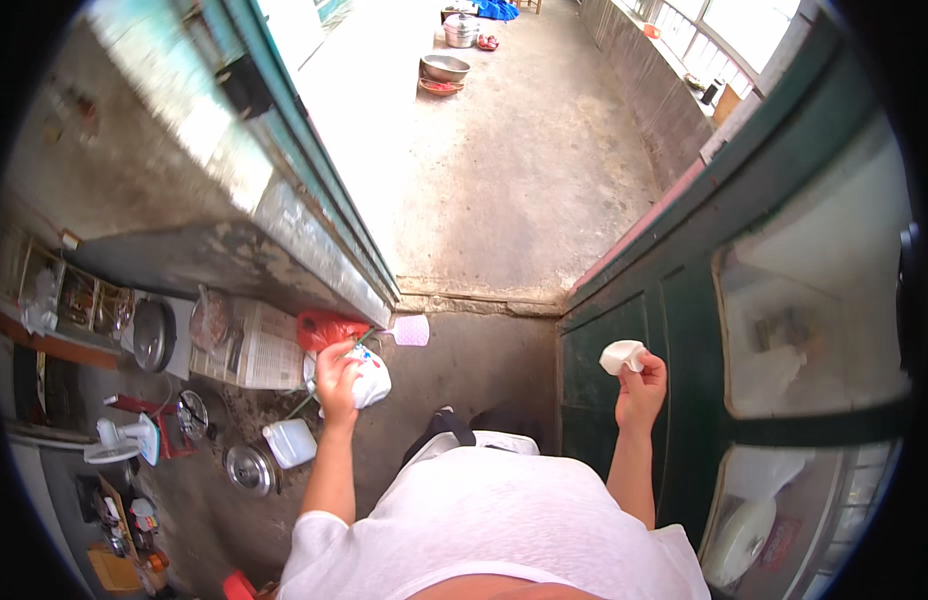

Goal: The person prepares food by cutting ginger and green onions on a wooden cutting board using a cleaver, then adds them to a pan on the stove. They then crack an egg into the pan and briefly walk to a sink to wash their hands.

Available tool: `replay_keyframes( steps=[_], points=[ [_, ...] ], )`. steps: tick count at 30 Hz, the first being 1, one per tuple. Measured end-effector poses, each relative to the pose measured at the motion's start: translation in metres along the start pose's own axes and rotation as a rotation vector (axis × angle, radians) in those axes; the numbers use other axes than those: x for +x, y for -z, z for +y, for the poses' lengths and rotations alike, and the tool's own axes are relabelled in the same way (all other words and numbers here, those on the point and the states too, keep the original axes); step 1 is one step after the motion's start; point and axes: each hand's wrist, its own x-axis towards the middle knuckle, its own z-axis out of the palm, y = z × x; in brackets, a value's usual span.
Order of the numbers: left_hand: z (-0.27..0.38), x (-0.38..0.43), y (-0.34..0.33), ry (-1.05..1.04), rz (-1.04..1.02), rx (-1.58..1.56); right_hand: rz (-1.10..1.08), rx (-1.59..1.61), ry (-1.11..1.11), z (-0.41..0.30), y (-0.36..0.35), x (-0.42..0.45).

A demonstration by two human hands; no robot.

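Observation:
My right hand (640, 386) is raised in front of the green door and pinches a small white folded piece (620, 357), perhaps tissue or cloth. My left hand (336, 382) is raised on the other side, its fingers curled. Beside and partly behind it show a white bag with blue and red marks (371, 381) and a thin green stick (302, 405); whether the hand grips either cannot be told. A red plastic bag (325, 328) lies just beyond that hand, and a pink fly swatter head (412, 330) is near the doorway.
A raised threshold (482, 298) crosses the doorway ahead, with a green door (610, 367) on the right. At left are a plastic jug (290, 442), a round metal lidded pot (250, 469) and a small fan (118, 440). Beyond the doorway stand metal basins (445, 67).

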Motion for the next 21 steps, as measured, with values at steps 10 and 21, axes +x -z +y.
replay_keyframes(
  steps=[10,21],
  points=[
    [-0.041,0.277,-0.186,0.001,-0.214,0.016,0.067,0.037,0.037,0.052,-0.082,0.236],
    [-0.066,0.458,-0.199,0.151,0.367,0.053,-0.164,0.041,0.101,0.068,-0.289,0.564]
  ],
)
